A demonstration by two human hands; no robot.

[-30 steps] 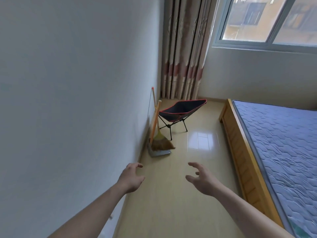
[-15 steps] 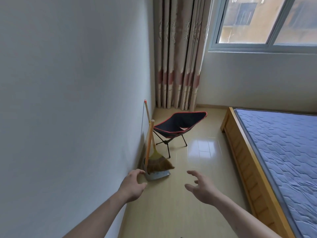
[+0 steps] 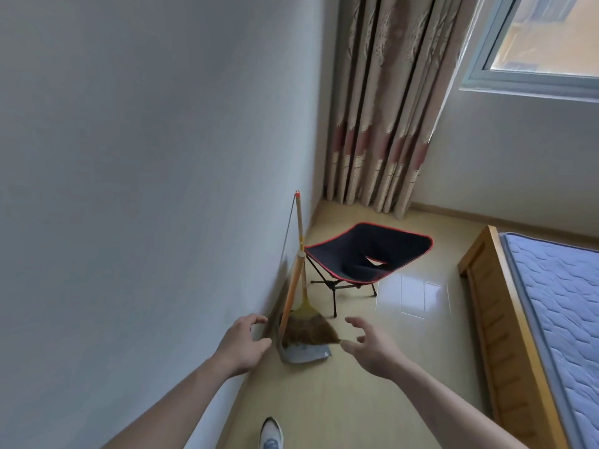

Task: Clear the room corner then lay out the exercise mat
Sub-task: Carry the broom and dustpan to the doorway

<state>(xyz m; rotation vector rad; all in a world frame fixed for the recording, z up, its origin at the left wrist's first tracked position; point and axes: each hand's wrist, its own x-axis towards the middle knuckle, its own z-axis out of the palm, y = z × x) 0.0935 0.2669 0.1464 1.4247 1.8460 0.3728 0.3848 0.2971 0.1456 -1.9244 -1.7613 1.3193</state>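
A straw broom (image 3: 306,330) and a grey dustpan (image 3: 304,353) with an orange handle lean against the left wall. Behind them stands a low black folding chair (image 3: 369,251) with red trim, near the room corner. My left hand (image 3: 243,343) reaches out by the wall, just left of the dustpan, fingers apart and holding nothing. Just right of the broom head my right hand (image 3: 372,346) is stretched out, fingers spread, also empty. No exercise mat is in view.
Patterned curtains (image 3: 382,124) hang in the far corner below a window (image 3: 544,43). A wooden bed frame (image 3: 496,306) with a blue-grey mattress (image 3: 564,306) runs along the right side. A strip of tiled floor (image 3: 350,400) lies between wall and bed. My shoe (image 3: 271,432) shows below.
I have walked closer to the corner: the broom, dustpan and chair now appear larger and nearer. Both hands remain empty and now flank the broom head.
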